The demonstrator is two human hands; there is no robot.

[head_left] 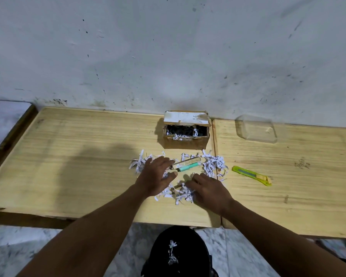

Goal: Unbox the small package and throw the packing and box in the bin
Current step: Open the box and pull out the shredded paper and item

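At the bottom centre of the frame, on the marbled floor (228,248), stands a black bin (196,256) with a few white shreds lying in it. It sits just below the near edge of the tabletop (68,156).

Two bare forearms rise from the lower corners toward the middle of the frame. The left grip (158,176) lies palm down with its fingers straight and spread wide over the shredded paper (183,191). Its fingertips end just beside the left end of a small item in clear packaging (186,164), which has a pale green tube showing inside. The right grip (208,188) lies just right of centre, its fingers bent down into the same heap. I cannot tell whether they pinch any shreds.

The shreds lie loose on the wood around both grips and around the packaged item, thickest at its right and left ends. To the right, past the seam where a second tabletop (288,196) joins, a yellow-green cutter knife (252,175) lies slanted.

Farther back, centre frame, the small cardboard box (186,143) stands open against the stained wall (168,56). Its white-faced flap is raised, and dark and white shreds remain inside. At upper right, near the wall, is a clear plastic tub (256,129).
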